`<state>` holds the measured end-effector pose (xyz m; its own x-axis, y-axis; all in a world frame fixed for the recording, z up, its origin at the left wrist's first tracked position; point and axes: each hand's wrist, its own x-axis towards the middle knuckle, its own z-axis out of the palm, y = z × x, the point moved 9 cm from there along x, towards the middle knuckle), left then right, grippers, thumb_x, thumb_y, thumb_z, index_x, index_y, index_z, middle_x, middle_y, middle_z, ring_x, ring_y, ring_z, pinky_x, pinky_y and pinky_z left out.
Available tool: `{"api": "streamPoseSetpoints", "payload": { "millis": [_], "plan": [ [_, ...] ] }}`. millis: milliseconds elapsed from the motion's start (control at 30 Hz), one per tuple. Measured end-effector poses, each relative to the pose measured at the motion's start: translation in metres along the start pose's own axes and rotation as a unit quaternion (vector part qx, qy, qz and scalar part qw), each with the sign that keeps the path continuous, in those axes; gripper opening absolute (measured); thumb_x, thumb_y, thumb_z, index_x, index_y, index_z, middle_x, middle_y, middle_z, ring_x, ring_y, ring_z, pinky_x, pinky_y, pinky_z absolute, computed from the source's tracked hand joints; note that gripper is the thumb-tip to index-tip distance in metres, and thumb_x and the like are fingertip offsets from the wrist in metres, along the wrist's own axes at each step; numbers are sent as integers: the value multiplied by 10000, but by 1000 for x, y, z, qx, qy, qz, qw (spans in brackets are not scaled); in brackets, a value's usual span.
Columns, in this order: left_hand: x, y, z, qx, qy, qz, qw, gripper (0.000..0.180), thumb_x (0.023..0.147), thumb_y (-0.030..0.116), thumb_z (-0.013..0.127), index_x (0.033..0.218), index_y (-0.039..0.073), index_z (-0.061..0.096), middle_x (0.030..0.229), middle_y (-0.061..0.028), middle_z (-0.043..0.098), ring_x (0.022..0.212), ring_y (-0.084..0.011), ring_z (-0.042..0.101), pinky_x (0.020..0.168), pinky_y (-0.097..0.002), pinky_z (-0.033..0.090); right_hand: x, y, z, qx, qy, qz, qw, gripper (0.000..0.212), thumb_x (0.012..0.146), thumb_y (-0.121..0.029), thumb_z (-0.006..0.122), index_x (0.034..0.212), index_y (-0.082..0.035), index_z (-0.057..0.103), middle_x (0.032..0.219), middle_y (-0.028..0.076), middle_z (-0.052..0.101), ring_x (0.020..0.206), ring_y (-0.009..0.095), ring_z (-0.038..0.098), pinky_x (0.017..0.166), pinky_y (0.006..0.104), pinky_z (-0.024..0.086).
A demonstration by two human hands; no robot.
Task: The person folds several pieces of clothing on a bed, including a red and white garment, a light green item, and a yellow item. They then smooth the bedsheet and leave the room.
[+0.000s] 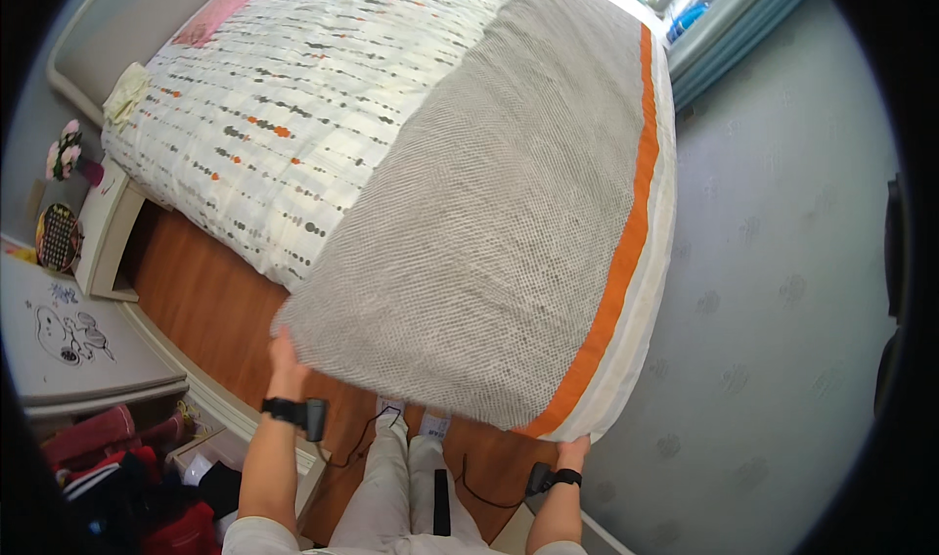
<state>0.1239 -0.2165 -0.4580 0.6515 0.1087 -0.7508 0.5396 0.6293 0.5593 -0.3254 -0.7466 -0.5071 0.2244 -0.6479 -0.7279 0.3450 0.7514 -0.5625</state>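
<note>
A grey woven blanket (489, 203) with an orange stripe and a white border lies over the foot half of the bed. My left hand (285, 352) grips its near left corner, the fingers hidden beneath the cloth. At the near right corner, by the white border, my right hand (574, 448) is closed on the edge, thumb side showing. Between the two hands the near edge hangs above the floor. Under the blanket's left side spreads a white bed cover (284, 115) printed with grey and orange dots.
A nightstand (105, 222) with pink flowers (65, 152) stands left of the bed. Nearer, an open drawer (220, 447) holds red and dark clothes below a white cabinet top (88, 335). The blue-grey wall (773, 291) runs close along the right. Cables hang from both wrists.
</note>
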Motion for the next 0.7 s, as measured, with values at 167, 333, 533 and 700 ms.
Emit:
{"api": "streamPoseSetpoints", "payload": {
  "millis": [167, 333, 533, 700],
  "plan": [
    [13, -18, -78, 303, 133, 26, 943, 476, 981, 270, 300, 1244, -108, 417, 1262, -199, 473, 1094, -317, 501, 868, -418, 457, 4, 8, -63, -55, 148, -21, 987, 457, 974, -359, 296, 1296, -52, 399, 1316, 81, 452, 1163, 322, 439, 982, 459, 375],
    [52, -47, -103, 258, 147, 16, 955, 473, 975, 290, 353, 1238, -93, 437, 1262, -179, 486, 1077, -311, 510, 873, -412, 447, 21, 4, -101, -122, 230, -21, 965, 471, 968, -357, 349, 1257, 11, 412, 1222, 103, 501, 1024, 305, 518, 827, 416, 476],
    [41, -104, -93, -91, 88, -123, 984, 724, 876, 622, 335, 1355, 80, 364, 1387, -112, 374, 1256, -315, 349, 1049, -470, 296, 12, 20, -108, -285, 53, -66, 955, 232, 855, -101, 475, 1077, -66, 538, 891, 40, 580, 719, 170, 549, 566, 277, 447],
    [67, -124, -49, -112, -56, -72, 990, 607, 901, 548, 367, 1247, 63, 482, 1244, -125, 513, 1101, -294, 486, 926, -413, 413, 8, 79, -95, -107, 159, 91, 977, 204, 921, -206, 443, 785, -87, 537, 709, 9, 484, 587, 168, 413, 539, 290, 413]
  ]
}}
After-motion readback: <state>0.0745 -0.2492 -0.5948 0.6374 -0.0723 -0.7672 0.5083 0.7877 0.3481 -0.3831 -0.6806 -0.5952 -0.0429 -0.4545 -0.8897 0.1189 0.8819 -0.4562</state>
